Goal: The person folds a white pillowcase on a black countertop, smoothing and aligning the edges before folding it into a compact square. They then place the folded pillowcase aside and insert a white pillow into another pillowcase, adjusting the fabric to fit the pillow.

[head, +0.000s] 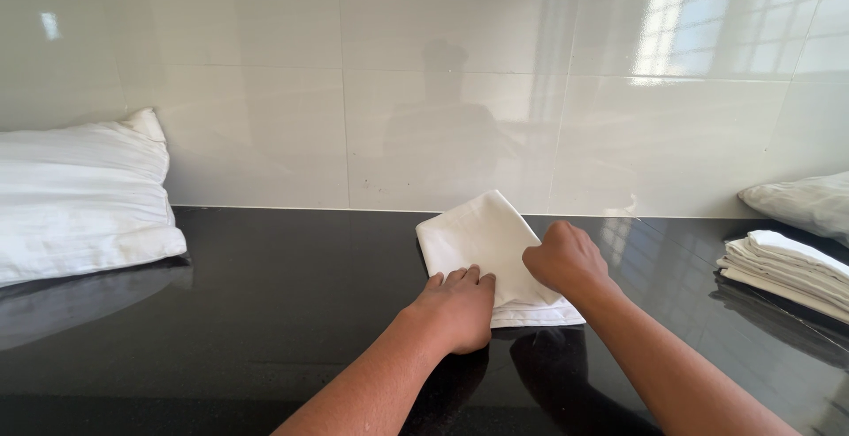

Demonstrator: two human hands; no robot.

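left hand (458,308) flat and open on folded white cloth (489,241), right hand (566,259) curled, pinching its edge; could slide on glossy black counter (292,312), skewing the fold.

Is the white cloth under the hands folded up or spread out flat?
Folded. The white cloth shows layered edges at its near side, under the left hand and right hand.

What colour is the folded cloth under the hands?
Plain white folded cloth, seen best in the head view.
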